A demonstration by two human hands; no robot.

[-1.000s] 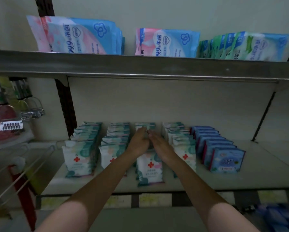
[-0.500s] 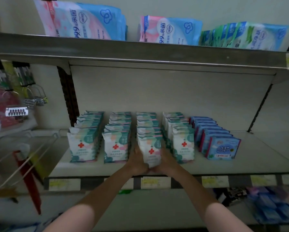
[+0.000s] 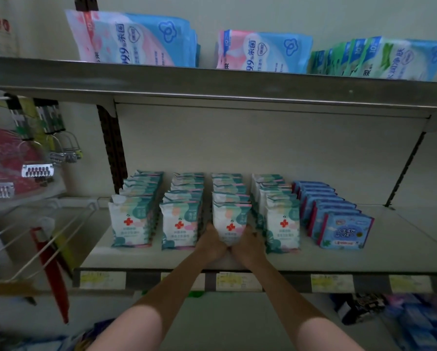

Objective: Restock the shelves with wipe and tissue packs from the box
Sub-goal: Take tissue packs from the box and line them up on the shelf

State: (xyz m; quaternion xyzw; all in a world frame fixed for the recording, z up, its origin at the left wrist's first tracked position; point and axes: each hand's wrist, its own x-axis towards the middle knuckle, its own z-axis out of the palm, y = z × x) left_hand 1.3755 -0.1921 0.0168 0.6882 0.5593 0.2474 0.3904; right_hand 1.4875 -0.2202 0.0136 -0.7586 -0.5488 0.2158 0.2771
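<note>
While arms outstretched, left hand point(image 3: 211, 243), right hand point(image 3: 247, 245) clasp wipe pack point(image 3: 229, 221).

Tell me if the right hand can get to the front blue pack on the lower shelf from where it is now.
Probably yes. The right hand is busy holding the white pack, but only one row of white packs stands between it and the blue pack, whose front is open.

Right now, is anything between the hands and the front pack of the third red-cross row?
Nothing visible. The left hand and right hand already touch the sides of the front pack, which stands upright on the lower shelf.
</note>
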